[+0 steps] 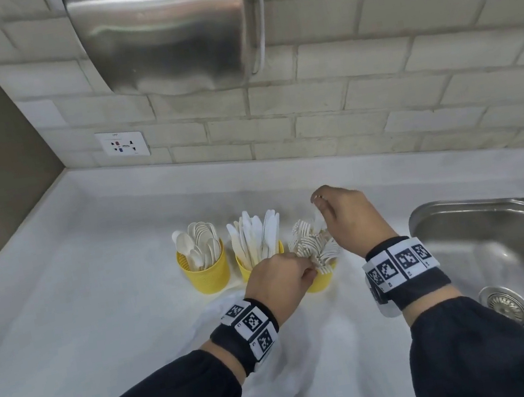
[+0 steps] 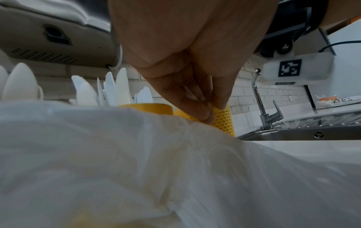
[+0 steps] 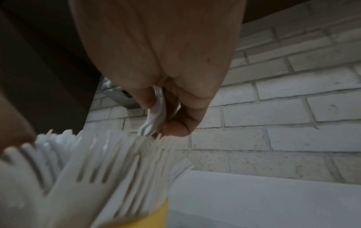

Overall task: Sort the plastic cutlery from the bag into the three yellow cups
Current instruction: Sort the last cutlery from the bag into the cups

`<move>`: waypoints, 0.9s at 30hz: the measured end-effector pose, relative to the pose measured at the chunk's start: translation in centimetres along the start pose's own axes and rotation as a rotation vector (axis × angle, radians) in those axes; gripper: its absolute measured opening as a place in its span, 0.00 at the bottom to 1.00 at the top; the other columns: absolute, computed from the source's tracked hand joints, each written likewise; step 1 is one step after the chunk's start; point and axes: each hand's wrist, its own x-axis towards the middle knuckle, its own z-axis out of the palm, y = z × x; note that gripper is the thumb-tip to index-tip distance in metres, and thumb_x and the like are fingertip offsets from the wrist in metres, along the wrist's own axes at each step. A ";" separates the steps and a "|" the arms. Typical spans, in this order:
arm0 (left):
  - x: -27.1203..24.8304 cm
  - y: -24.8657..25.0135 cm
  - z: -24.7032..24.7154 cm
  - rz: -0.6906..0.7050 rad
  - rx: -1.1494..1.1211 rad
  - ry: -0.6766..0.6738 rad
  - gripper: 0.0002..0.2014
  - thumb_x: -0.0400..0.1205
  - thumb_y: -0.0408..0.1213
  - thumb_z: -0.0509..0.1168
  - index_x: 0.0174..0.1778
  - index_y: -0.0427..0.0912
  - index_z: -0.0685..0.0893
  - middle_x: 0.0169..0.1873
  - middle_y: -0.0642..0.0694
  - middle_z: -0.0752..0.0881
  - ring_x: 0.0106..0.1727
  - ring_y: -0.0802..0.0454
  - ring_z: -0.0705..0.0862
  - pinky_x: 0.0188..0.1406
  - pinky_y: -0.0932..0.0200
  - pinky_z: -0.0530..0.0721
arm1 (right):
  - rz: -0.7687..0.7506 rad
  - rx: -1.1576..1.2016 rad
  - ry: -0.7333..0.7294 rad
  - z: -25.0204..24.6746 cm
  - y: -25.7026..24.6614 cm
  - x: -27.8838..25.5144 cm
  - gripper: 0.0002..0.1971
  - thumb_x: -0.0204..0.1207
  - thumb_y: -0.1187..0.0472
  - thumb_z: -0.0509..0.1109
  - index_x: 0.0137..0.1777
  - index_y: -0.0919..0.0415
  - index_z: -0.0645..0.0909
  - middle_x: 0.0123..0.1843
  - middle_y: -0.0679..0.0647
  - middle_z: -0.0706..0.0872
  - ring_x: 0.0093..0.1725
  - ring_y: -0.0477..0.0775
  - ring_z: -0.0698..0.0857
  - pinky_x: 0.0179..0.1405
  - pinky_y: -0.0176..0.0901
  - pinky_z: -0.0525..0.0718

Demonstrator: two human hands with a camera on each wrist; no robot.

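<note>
Three yellow cups stand in a row on the white counter. The left cup holds spoons, the middle cup holds knives and the right cup holds several forks. My left hand pinches the rim of the fork cup, fingers and thumb together there. Just above that cup, my right hand pinches one white fork, tines pointing away from the wrist. The crumpled white plastic bag lies under my left wrist and fills the lower left wrist view.
A steel sink with a tap lies to the right of the cups. A steel hand dryer hangs on the brick wall above, and a wall socket sits at the back left.
</note>
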 end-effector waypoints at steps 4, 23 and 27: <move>-0.1 -0.1 0.1 0.000 -0.006 0.017 0.15 0.88 0.49 0.60 0.44 0.48 0.88 0.38 0.49 0.84 0.42 0.44 0.86 0.33 0.55 0.74 | -0.015 -0.151 -0.106 1.2 -0.5 -0.3 0.17 0.90 0.55 0.52 0.60 0.59 0.83 0.54 0.58 0.88 0.53 0.66 0.83 0.56 0.57 0.80; -0.4 -1.0 0.6 0.068 -0.058 0.115 0.14 0.87 0.48 0.65 0.49 0.48 0.94 0.38 0.49 0.89 0.40 0.47 0.88 0.33 0.58 0.75 | 0.068 -0.318 -0.311 2.8 -1.4 -2.6 0.34 0.89 0.38 0.39 0.91 0.53 0.46 0.93 0.47 0.45 0.91 0.54 0.49 0.86 0.66 0.56; -0.2 -1.0 0.3 0.082 -0.083 0.065 0.13 0.88 0.46 0.63 0.53 0.47 0.94 0.43 0.47 0.90 0.44 0.46 0.89 0.40 0.51 0.85 | 0.084 -0.318 -0.309 3.0 -0.9 -2.9 0.32 0.91 0.40 0.41 0.90 0.53 0.55 0.93 0.47 0.51 0.91 0.54 0.52 0.87 0.64 0.55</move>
